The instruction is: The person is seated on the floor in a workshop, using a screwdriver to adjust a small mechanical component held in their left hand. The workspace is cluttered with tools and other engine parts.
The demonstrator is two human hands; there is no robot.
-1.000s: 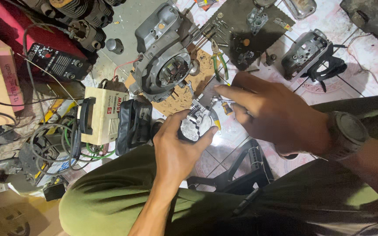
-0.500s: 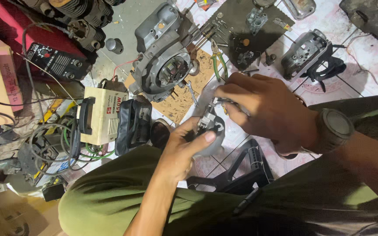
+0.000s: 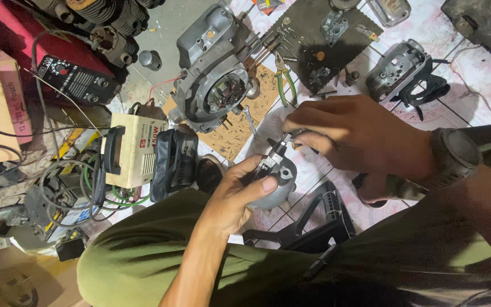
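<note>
**Both hands on a small engine part**

Left hand (image 3: 240,196) wraps the grey metal part (image 3: 273,185) over the lap, thumb pressed across it. Right hand (image 3: 359,136) pinches a thin tool (image 3: 282,149) onto its top. Engine casing (image 3: 214,71) and green pliers (image 3: 284,74) lie beyond on the floor.

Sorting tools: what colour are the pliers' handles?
Green, on the pliers in the head view.

The left hand (image 3: 234,199) rises from the lower middle, fingers curled in a cupping grip, thumb laid across the top. The right hand (image 3: 359,136) reaches in from the right, fingertips (image 3: 294,122) pinched together, wrist bent.
</note>
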